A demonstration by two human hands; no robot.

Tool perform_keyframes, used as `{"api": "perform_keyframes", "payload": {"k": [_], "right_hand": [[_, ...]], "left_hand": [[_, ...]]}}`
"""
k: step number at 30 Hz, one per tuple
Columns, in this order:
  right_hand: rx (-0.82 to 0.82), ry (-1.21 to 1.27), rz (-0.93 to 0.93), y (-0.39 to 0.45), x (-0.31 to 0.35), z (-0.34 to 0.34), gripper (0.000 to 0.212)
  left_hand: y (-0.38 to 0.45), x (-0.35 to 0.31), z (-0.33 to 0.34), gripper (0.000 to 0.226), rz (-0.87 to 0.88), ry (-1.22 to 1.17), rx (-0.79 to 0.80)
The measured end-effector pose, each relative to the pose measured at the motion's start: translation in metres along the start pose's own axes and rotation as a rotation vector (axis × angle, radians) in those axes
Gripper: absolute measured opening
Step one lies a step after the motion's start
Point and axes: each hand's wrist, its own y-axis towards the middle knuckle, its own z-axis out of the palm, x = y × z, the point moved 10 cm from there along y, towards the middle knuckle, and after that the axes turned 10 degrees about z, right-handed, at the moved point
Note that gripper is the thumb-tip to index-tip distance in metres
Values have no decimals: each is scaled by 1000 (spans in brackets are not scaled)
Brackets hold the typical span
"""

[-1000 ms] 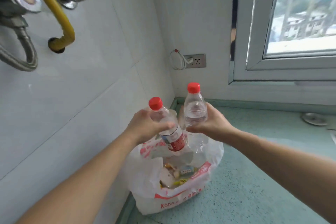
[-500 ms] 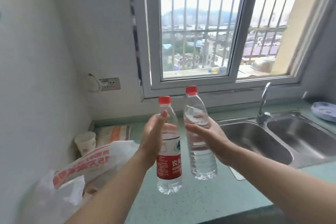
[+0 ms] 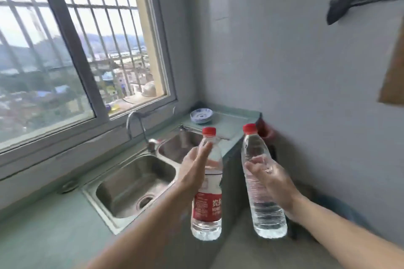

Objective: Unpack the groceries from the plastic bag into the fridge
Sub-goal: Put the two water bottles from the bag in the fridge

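I carry two clear water bottles with red caps, both upright in the air in front of me. My left hand (image 3: pixel 193 170) holds the bottle with the red label (image 3: pixel 207 203) round its middle. My right hand (image 3: pixel 271 178) grips the bottle without a label (image 3: pixel 262 207). The two bottles are a hand's width apart. The plastic bag and the fridge are out of view.
A steel double sink (image 3: pixel 133 183) with a curved tap (image 3: pixel 136 129) sits in the green counter (image 3: pixel 43 231) under a barred window (image 3: pixel 76 50). A stack of blue-patterned plates (image 3: pixel 201 116) stands in the far corner. A grey wall (image 3: pixel 295 72) lies to the right.
My view has swung right, away from the bag and past the sink toward the right wall. Both bottles stay in my hands, now a little farther apart.
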Motion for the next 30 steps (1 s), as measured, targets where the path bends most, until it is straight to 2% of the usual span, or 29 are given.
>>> {"api": "perform_keyframes", "payload": {"k": [2, 5, 9, 12, 17, 22, 25, 26, 27, 30], "right_hand": [[-163, 3, -9, -17, 3, -97, 37], [-394, 3, -9, -56, 7, -221, 52], [-644, 31, -18, -124, 9, -343, 36], [-850, 67, -9, -181, 2, -409, 34], [-1165, 41, 36, -259, 7, -477, 30], [-1406, 34, -50, -303, 38, -507, 7], [-1510, 0, -72, -314, 58, -519, 21], [-1551, -4, -87, -318, 68, -522, 20], [-1582, -4, -107, -322, 76, -525, 16], [-1634, -4, -128, -327, 92, -530, 23]], "left_hand": [[11, -23, 101, 52, 41, -45, 152], [13, -47, 235, 57, 33, -99, 367], [-2, -84, 382, 43, 60, -176, 600], [-31, -112, 474, 38, 87, -243, 788], [-76, -153, 586, 35, 113, -337, 1060], [-93, -200, 659, 40, 175, -448, 1274], [-96, -229, 686, 54, 217, -520, 1360], [-96, -238, 693, 57, 215, -553, 1387], [-97, -247, 699, 58, 216, -578, 1408], [-98, -274, 715, 50, 231, -638, 1443]]}}
